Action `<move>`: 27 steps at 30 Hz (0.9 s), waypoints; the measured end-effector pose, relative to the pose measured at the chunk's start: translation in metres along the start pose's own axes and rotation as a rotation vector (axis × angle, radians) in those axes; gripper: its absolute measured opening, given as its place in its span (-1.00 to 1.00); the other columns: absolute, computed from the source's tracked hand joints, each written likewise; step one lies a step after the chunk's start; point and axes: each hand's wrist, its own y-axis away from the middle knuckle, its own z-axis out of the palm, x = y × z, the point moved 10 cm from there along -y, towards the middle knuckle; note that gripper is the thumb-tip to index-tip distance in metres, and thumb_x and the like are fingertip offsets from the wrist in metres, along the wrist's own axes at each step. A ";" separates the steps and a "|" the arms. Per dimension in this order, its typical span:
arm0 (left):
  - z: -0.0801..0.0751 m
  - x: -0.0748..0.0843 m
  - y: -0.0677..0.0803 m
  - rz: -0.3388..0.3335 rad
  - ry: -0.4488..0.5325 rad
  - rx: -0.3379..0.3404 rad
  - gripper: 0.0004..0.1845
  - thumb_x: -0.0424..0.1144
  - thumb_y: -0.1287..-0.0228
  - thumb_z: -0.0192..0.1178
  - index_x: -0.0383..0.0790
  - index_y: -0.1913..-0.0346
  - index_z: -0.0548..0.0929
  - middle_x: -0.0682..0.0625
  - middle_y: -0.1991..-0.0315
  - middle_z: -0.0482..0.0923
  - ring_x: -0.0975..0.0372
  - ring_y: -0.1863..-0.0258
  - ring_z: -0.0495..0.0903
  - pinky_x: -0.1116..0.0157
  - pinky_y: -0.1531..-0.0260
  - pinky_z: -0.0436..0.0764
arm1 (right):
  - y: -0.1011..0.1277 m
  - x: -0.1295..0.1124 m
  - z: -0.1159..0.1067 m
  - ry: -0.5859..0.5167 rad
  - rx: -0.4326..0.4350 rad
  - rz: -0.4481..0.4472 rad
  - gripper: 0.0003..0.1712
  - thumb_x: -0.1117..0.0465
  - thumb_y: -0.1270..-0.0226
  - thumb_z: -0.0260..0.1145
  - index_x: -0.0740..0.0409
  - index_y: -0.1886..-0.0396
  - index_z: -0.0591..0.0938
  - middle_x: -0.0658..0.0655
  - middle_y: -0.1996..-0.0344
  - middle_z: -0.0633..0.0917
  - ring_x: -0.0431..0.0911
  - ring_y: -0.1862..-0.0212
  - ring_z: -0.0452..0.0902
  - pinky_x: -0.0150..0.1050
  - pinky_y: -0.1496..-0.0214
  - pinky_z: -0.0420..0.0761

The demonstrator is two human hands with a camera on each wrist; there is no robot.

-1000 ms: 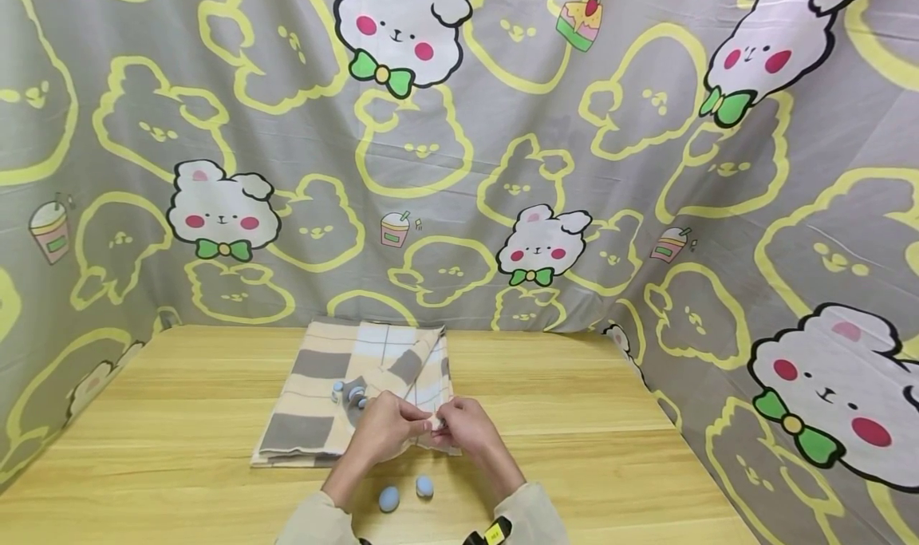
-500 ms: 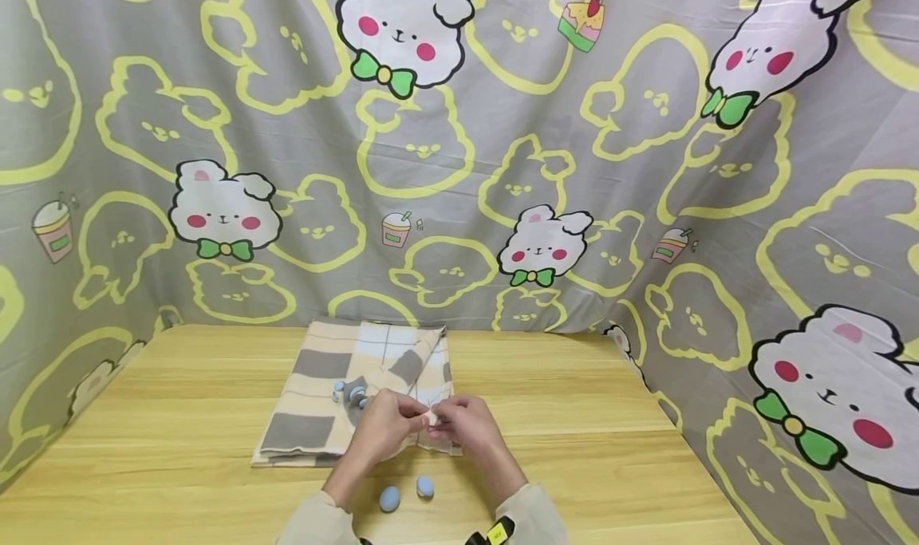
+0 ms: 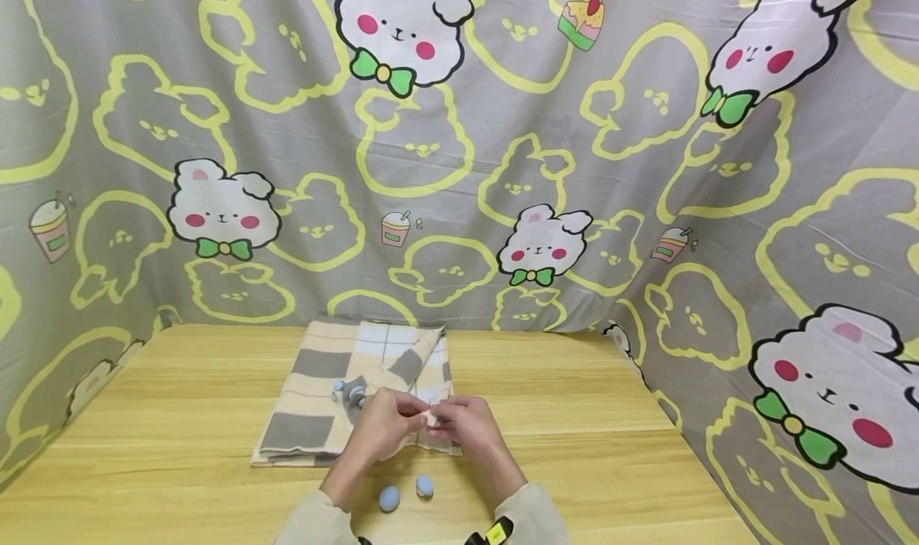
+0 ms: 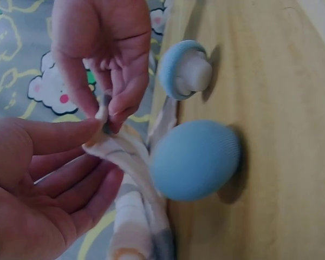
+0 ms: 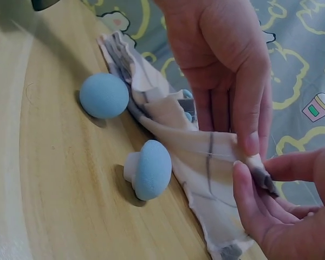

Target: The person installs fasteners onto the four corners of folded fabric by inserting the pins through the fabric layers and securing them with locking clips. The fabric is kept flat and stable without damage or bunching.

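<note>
A folded checked blanket [image 3: 305, 401] in cream, grey and white lies on the table, its right side partly folded over. My left hand [image 3: 388, 427] pinches the blanket's near right edge between thumb and fingers. Close beside it, my right hand [image 3: 470, 427] pinches the same bunched edge, seen lifted in the right wrist view as a cloth corner [image 5: 249, 162]. Two blue mushroom-shaped fasteners lie before the hands: a round-topped fastener [image 4: 195, 160] and a tilted fastener [image 4: 184, 70] showing its pale stem. Part of the blanket is hidden behind my hands.
Several more small blue pieces [image 3: 339, 387] lie on the blanket left of my hands. The wooden table [image 3: 574, 449] extends to both sides. A grey cartoon-print curtain [image 3: 445, 210] hangs behind and at the sides.
Both hands have shifted up very slightly and keep their pinch on the blanket's edge. The two fasteners in front stay where they were.
</note>
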 end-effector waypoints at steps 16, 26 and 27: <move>-0.011 0.003 0.023 -0.137 -0.223 -0.294 -0.71 -0.28 -0.21 0.43 -0.23 0.59 0.59 -0.04 0.70 0.57 0.22 0.70 0.53 0.31 0.64 0.50 | 0.001 -0.001 -0.006 0.023 0.065 -0.003 -0.76 0.36 -0.29 0.32 0.51 0.17 0.64 0.05 0.53 0.66 -0.21 0.53 0.62 -0.39 0.43 0.66; 0.011 -0.011 0.042 -0.261 -0.411 -0.510 -0.67 -0.24 -0.05 0.56 -0.21 0.63 0.59 -0.09 0.68 0.60 0.22 0.73 0.51 0.32 0.64 0.55 | -0.002 0.002 -0.007 0.045 0.075 -0.001 -0.85 0.34 -0.27 0.35 0.41 0.29 0.64 0.04 0.53 0.65 -0.21 0.50 0.62 -0.41 0.42 0.64; 0.012 -0.012 0.043 -0.263 -0.430 -0.515 -0.66 -0.23 -0.03 0.57 -0.21 0.64 0.58 -0.08 0.69 0.59 0.23 0.74 0.49 0.34 0.65 0.52 | -0.001 0.002 -0.007 0.046 0.075 -0.002 -0.85 0.34 -0.26 0.35 0.42 0.29 0.64 0.04 0.52 0.65 -0.21 0.50 0.62 -0.40 0.41 0.65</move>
